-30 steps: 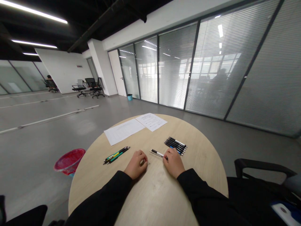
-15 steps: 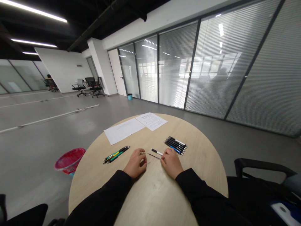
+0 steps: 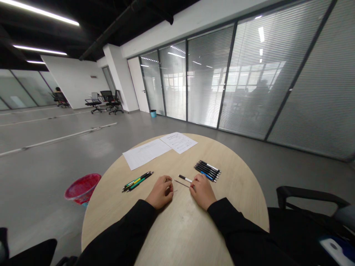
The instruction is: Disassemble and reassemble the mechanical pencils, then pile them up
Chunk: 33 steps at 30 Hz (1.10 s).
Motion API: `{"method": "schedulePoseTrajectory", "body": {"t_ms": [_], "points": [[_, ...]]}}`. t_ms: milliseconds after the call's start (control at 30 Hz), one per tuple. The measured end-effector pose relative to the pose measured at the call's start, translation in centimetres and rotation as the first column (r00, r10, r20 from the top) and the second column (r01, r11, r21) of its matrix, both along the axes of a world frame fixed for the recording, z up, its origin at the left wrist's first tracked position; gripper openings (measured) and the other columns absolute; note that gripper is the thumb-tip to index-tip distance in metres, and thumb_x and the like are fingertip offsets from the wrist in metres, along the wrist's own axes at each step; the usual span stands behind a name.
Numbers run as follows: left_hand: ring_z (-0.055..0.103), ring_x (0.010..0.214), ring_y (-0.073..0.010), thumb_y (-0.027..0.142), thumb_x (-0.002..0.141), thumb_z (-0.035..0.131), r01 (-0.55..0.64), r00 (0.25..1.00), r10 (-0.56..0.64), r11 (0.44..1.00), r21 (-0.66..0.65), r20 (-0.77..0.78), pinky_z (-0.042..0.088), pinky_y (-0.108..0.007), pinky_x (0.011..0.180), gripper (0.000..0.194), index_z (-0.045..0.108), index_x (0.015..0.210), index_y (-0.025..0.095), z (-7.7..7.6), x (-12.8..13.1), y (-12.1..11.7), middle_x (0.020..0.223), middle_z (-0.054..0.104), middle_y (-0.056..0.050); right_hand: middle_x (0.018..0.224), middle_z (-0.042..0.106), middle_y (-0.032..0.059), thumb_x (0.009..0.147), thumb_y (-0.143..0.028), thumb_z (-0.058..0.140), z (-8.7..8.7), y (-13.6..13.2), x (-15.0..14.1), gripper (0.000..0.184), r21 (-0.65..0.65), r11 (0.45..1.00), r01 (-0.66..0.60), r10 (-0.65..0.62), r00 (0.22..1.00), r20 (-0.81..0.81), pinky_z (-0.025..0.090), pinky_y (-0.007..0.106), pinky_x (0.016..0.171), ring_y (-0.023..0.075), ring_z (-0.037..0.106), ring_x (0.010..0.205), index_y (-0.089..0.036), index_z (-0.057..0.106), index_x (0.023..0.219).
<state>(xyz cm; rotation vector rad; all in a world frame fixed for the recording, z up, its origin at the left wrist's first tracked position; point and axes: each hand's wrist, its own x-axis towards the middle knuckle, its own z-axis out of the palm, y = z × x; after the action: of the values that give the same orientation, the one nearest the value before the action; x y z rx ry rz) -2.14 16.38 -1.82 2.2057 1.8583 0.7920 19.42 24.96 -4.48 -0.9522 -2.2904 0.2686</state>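
Between left hand (image 3: 159, 193) and right hand (image 3: 203, 192) | white-banded pen (image 3: 185, 178) | touching right fingers (image 3: 196, 180)

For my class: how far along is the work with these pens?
Looks done: one pen lies apart from a thin rod. In hand: the right hand sits at the rod's end, with the left hand curled nearby. Left: the black pens and green-and-yellow pens still lie in neat groups, away from the hands.
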Motion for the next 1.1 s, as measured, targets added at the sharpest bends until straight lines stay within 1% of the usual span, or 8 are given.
{"method": "schedulePoseTrajectory", "body": {"t_ms": [233,367,467,567,700,800,900,1100], "points": [[0.053,0.108,-0.0264,0.015,0.074,0.059,0.004,1.0,-0.004,1.0,-0.001,0.027,0.043,-0.042,0.097,0.004,0.061,0.074,0.018,-0.1,0.0,0.0,0.112,0.057,-0.011,0.09,0.058,0.0061,0.081,-0.016,0.068,-0.1,0.3,0.1,0.008,-0.011,1.0,-0.018,0.017,0.999,-0.044,0.041,0.034,0.084,0.0225,0.048,0.092,-0.018,0.067,0.074],[0.053,0.11,-0.0252,0.016,0.078,0.054,-0.006,0.996,0.003,0.999,0.039,0.087,0.043,-0.042,0.1,0.007,0.06,0.079,0.019,-0.1,-0.3,0.1,0.112,0.057,-0.011,0.091,0.057,0.0067,0.083,-0.015,0.064,0.2,0.8,0.4,0.01,-0.038,0.999,-0.002,-0.001,0.997,-0.079,0.041,0.034,0.084,0.0223,0.049,0.091,-0.018,0.064,0.074],[0.055,0.103,-0.0231,0.013,0.08,0.048,-0.04,0.993,0.031,0.996,0.073,0.113,0.045,-0.041,0.096,0.015,0.059,0.087,0.019,-0.1,-1.0,0.3,0.105,0.059,-0.009,0.091,0.057,0.0067,0.084,-0.015,0.062,0.2,1.3,0.7,0.01,-0.081,0.997,0.01,-0.018,0.994,-0.105,0.042,0.033,0.085,0.0221,0.051,0.091,-0.018,0.063,0.075],[0.057,0.096,-0.0226,0.012,0.081,0.044,-0.124,0.987,0.115,0.989,0.085,0.109,0.047,-0.042,0.092,0.022,0.058,0.096,0.018,-0.4,-2.1,0.5,0.098,0.061,-0.008,0.09,0.056,0.0062,0.087,-0.015,0.058,0.1,1.7,1.1,0.011,-0.128,0.992,0.005,-0.022,0.991,-0.129,0.043,0.032,0.085,0.0215,0.053,0.091,-0.018,0.062,0.077],[0.057,0.098,-0.025,0.014,0.08,0.047,-0.205,0.978,0.201,0.977,0.063,0.057,0.046,-0.044,0.094,0.024,0.057,0.102,0.016,-1.1,-3.3,0.8,0.102,0.062,-0.011,0.092,0.056,0.0061,0.086,-0.013,0.056,-0.1,1.9,1.3,0.009,-0.176,0.984,-0.005,-0.019,0.991,-0.133,0.044,0.031,0.083,0.0206,0.055,0.09,-0.019,0.062,0.081],[0.058,0.098,-0.0255,0.017,0.081,0.048,-0.181,0.983,0.182,0.982,0.042,0.0,0.046,-0.044,0.093,0.019,0.059,0.097,0.017,-1.3,-3.4,0.8,0.102,0.062,-0.011,0.094,0.057,0.0065,0.084,-0.013,0.058,-0.2,2.0,1.4,0.008,-0.21,0.978,-0.001,-0.02,0.995,-0.098,0.044,0.03,0.082,0.0204,0.056,0.09,-0.018,0.063,0.088],[0.057,0.099,-0.0257,0.019,0.082,0.049,-0.16,0.986,0.161,0.987,0.035,-0.047,0.046,-0.043,0.092,0.017,0.061,0.093,0.018,-1.2,-3.2,0.7,0.102,0.062,-0.011,0.097,0.057,0.0072,0.083,-0.015,0.06,-0.3,2.1,1.6,0.013,-0.228,0.974,-0.001,-0.011,0.999,-0.052,0.044,0.029,0.081,0.0202,0.056,0.09,-0.017,0.064,0.094],[0.056,0.098,-0.0249,0.019,0.081,0.052,-0.145,0.984,0.149,0.989,0.038,-0.103,0.045,-0.041,0.091,0.019,0.063,0.096,0.019,-1.1,-2.9,0.4,0.105,0.06,-0.01,0.094,0.059,0.0072,0.084,-0.018,0.061,-0.5,2.3,1.7,0.008,-0.233,0.972,0.035,-0.028,0.999,0.032,0.042,0.029,0.085,0.0205,0.057,0.093,-0.017,0.067,0.089]]}}
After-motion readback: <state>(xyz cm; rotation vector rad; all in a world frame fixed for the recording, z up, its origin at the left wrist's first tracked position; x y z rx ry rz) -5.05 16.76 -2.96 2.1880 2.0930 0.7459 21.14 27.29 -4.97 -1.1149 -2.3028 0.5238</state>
